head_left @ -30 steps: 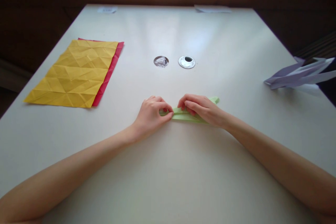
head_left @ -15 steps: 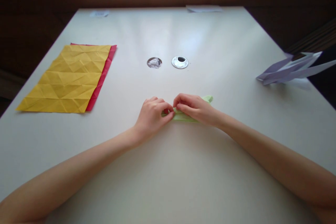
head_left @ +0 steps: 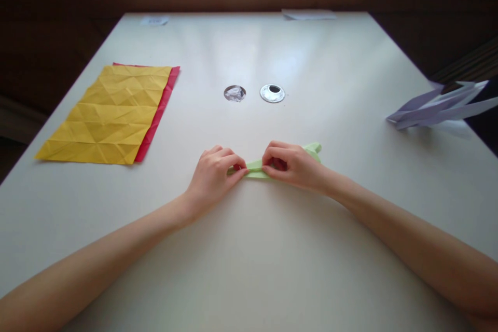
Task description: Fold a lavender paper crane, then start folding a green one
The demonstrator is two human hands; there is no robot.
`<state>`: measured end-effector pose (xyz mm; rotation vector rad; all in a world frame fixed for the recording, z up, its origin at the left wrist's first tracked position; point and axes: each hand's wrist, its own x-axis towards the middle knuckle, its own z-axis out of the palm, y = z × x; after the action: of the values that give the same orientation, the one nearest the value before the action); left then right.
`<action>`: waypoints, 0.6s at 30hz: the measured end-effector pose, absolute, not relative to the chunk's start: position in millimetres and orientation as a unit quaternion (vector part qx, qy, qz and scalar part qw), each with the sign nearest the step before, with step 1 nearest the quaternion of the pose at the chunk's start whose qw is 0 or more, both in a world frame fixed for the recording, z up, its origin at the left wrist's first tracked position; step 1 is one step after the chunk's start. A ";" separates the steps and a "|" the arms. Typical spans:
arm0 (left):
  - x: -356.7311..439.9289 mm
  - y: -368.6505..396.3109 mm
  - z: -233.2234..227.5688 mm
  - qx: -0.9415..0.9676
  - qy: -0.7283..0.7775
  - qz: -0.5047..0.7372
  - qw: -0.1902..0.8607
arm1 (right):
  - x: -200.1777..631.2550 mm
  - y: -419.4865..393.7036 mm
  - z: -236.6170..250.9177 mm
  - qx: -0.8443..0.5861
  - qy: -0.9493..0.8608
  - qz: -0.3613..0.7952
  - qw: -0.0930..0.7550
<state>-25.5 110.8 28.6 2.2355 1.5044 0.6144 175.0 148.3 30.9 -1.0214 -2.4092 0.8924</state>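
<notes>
**Hands drawn apart along the green strip**

Compared with half a second earlier, the two hands are seen further apart: a short stretch of the folded green paper strip (head_left: pixel 254 166) is now exposed between them, where the fingertips were almost touching before. This is judged to be a crease being pressed outward along the strip, with the fold held flat on the white table (head_left: pixel 272 249).

The left hand (head_left: pixel 213 176) is closed in a pinch on the strip's left end, thumb against forefinger. The right hand (head_left: pixel 292 165) is curled over the strip's right part, its fingertips pressed down on the paper; the far tip is left showing just beyond the knuckles. The creased yellow sheet (head_left: pixel 111 116), laid on a red sheet (head_left: pixel 160 109), is left well apart at the left, and a lilac folded piece (head_left: pixel 436 109) at the right edge.
</notes>
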 end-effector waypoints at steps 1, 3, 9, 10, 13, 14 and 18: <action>-28.5 109.4 28.8 0.794 0.537 0.216 0.186 | 174.9 148.3 30.9 -0.363 -0.856 0.316 0.187; -33.8 106.6 29.0 0.794 0.541 0.212 0.178 | 174.6 148.3 30.6 -0.362 -0.857 0.314 0.187; -45.5 101.1 30.2 0.801 0.550 0.193 0.135 | 174.2 147.7 30.6 -0.364 -0.858 0.311 0.186; -47.2 100.8 30.6 0.801 0.551 0.190 0.136 | 174.2 147.6 30.7 -0.364 -0.858 0.313 0.184; -52.1 100.6 31.5 0.798 0.553 0.186 0.149 | 174.4 147.7 31.0 -0.364 -0.858 0.313 0.184; -53.8 100.7 31.7 0.797 0.554 0.184 0.154 | 174.5 147.7 31.2 -0.364 -0.858 0.313 0.184; -60.4 101.0 32.0 0.792 0.560 0.180 0.164 | 174.4 147.6 32.5 -0.367 -0.856 0.317 0.179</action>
<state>-60.4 101.0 32.0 2.2576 1.5966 0.5144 174.4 147.6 32.5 -1.0364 -2.4200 0.8952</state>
